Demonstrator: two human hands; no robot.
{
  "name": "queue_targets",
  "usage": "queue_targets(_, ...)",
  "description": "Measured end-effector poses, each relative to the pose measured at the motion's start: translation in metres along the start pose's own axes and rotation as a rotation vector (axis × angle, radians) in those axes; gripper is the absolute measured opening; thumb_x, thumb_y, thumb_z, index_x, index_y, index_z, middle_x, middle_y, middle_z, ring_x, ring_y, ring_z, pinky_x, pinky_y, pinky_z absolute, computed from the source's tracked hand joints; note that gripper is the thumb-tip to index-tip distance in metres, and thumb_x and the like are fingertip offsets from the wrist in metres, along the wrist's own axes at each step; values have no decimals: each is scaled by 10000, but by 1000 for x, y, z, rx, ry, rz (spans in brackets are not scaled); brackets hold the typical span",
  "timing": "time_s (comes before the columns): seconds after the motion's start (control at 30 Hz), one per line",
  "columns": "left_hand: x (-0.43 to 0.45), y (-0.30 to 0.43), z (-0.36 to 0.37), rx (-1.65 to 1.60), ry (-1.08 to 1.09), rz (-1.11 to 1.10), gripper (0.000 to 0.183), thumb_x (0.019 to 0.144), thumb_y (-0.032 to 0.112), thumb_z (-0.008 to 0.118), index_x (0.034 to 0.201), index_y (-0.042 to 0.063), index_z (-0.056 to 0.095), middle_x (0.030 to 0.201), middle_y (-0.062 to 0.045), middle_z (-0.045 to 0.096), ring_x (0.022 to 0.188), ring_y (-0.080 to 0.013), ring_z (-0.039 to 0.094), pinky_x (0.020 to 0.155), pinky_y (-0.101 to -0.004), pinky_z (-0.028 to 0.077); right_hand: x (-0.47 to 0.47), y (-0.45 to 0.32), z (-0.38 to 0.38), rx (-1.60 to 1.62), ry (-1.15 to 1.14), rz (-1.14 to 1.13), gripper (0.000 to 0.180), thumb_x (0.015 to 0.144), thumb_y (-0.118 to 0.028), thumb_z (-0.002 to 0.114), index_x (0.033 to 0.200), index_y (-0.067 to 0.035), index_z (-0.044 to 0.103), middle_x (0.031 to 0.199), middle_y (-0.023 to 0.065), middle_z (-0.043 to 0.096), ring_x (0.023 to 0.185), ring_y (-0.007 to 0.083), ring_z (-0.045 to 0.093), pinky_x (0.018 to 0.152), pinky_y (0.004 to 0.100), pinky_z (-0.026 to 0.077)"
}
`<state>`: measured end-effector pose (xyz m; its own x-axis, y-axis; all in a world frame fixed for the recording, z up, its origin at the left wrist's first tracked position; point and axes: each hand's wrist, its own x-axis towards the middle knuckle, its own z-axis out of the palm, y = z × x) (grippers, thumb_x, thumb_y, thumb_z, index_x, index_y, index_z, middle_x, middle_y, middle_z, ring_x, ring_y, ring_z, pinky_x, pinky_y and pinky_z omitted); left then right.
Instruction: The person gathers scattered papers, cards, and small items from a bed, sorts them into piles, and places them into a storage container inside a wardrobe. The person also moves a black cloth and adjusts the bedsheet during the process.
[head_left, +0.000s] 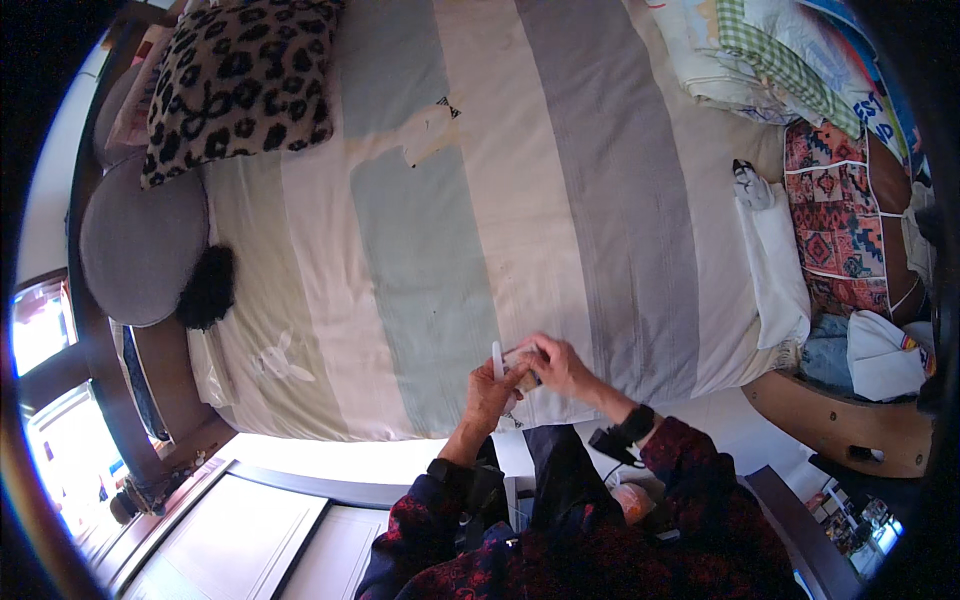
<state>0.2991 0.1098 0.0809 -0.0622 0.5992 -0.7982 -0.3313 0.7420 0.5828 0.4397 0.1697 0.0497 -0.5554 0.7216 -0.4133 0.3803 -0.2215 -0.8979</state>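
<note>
Both hands meet over the near edge of a bed with a striped bedspread (525, 225). My left hand (489, 394) is closed around a slim white stick-like object (497, 360), which points away from me. In my right hand (553, 364), against the left fingers, is a small pale item (529, 379) with a dark and yellowish patch. The fingers cover much of both things, so their exact kind cannot be told.
A leopard-print pillow (240, 90), a round grey cushion (142, 240) and a black fluffy thing (208, 287) lie at the left. Folded cloths (750, 67), a white cloth (772, 262) and a patterned fabric item (832, 217) lie right. A wooden bed frame (840, 427) curves at the lower right.
</note>
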Motion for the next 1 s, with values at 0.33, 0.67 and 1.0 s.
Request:
queue_targets(0.33,-58,-72,-95,-319,181,-50,118,830,140,569,834,25,597,722,-50,607,623,-137,585,551,-242,471,186,34,-82,856,23,91,350,899,-243,387,1180,-46,457,1123,88,544,1041,194,519,902,305,399)
queue_targets(0.67,-95,-55,-154,-401,285,121,155,807,152,609,866,11,587,749,-82,626,567,-111,555,510,-216,445,-43,71,104,110,-1348,206,264,860,-177,505,1061,-14,556,1032,85,593,909,168,568,858,299,434)
queue_targets(1.0,-166,-87,-179,-462,369,94,140,792,132,624,838,8,581,735,-70,615,580,-123,558,514,-242,448,138,25,134,944,-375,274,397,902,-273,407,1207,-19,419,1159,101,518,1075,213,497,933,340,383)
